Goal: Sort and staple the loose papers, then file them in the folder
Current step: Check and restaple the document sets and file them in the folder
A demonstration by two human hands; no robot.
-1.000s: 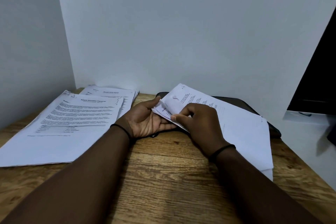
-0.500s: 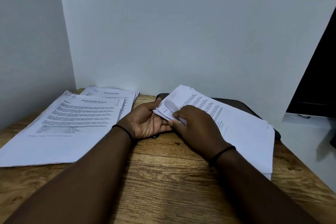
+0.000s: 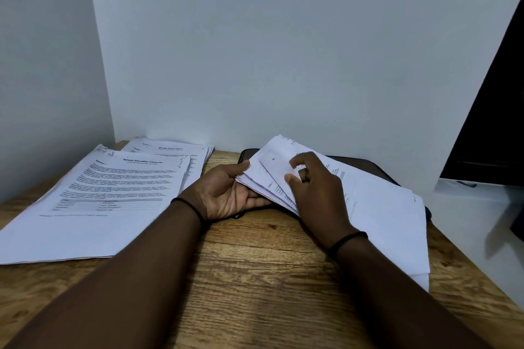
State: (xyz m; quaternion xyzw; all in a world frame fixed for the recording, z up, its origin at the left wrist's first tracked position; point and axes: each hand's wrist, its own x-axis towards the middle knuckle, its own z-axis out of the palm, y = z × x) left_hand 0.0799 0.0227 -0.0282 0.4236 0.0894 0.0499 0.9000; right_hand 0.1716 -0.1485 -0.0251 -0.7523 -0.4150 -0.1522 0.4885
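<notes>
A loose stack of printed papers [image 3: 377, 207] lies on a dark folder [image 3: 368, 163] at the right of the wooden desk. My left hand [image 3: 226, 193] lies palm up under the stack's near left corner, thumb on the top edge, holding the fanned corners. My right hand [image 3: 312, 190] rests on top of the stack, thumb and forefinger curled at the corner of the upper sheets [image 3: 273, 164]. Two more piles lie at the left: a large one [image 3: 93, 201] in front and a smaller one [image 3: 173, 150] behind it. No stapler is in view.
The wooden desk [image 3: 255, 278] stands in a corner between two pale walls. A dark screen or panel [image 3: 493, 122] rises at the right, above a white surface [image 3: 476, 215] beside the desk's right edge.
My right hand has slid up and to the right over the stack, and the corner sheets are fanned out wider. My left hand stays under the corner.
</notes>
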